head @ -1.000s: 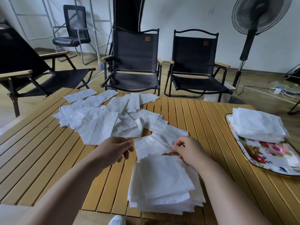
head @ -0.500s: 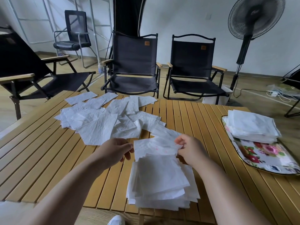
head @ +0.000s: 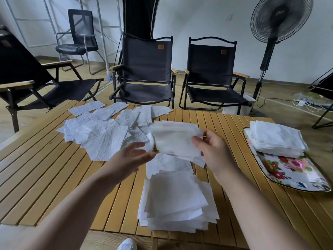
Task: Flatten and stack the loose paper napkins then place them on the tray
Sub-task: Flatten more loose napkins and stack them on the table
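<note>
Head view: I see the right hand (head: 214, 150) pinching one napkin (head: 176, 139) by its right edge, thumb in front and fingers curled behind. The napkin hangs in the air above the worktop (head: 45, 168), between the loose napkins (head: 100, 130) and the near stack (head: 176, 201). Its long axis runs left to right, its face is turned towards me, and a faint pink mark runs along its top edge. The left hand (head: 129, 157) is spread with straight fingers just under the napkin's lower left corner and grips nothing; I cannot tell whether the fingertips touch the paper. The near stack lies at the front edge of the worktop, its sheets slightly fanned. On the right, the flowered tray (head: 292, 174) carries a tidy pile (head: 277, 139) at its far end.

Half a second ago both hands pinched this napkin low over the near stack. Since then the left hand has let go and opened, and the right hand has lifted the sheet higher and farther from me.
</note>
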A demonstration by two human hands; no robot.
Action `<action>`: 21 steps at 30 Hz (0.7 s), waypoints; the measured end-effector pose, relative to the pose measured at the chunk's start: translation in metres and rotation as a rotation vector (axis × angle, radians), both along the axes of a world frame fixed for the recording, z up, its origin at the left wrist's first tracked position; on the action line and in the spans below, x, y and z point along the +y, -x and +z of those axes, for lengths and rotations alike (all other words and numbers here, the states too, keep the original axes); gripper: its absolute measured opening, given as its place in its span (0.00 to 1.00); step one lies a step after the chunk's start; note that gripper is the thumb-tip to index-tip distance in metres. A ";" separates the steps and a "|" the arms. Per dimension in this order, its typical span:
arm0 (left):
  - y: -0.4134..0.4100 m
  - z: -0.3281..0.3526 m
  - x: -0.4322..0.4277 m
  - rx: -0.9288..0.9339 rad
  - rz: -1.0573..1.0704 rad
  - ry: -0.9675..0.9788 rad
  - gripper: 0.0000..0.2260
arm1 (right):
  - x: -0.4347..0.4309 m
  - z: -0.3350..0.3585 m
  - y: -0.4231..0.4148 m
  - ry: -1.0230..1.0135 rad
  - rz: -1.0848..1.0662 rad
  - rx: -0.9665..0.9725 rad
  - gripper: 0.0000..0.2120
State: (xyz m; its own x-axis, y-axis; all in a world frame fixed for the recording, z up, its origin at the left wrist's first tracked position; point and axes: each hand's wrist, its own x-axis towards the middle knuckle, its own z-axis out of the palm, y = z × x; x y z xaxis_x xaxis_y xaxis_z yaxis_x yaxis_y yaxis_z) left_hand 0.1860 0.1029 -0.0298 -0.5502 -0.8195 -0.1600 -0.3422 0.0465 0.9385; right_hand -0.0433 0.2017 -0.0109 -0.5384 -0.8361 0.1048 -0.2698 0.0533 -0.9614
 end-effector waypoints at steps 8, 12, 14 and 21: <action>0.007 0.026 0.025 0.353 -0.056 -0.396 0.18 | 0.028 0.019 -0.007 -0.146 0.179 -0.441 0.07; 0.008 0.021 0.030 0.234 -0.061 -0.369 0.12 | 0.039 0.015 0.001 -0.360 0.290 -0.259 0.14; 0.007 0.017 0.030 0.147 -0.120 -0.369 0.15 | 0.042 0.012 0.005 -0.440 0.310 -0.211 0.14; 0.008 0.008 0.029 -0.161 -0.289 -0.307 0.11 | 0.042 0.006 0.009 -0.744 0.400 0.099 0.08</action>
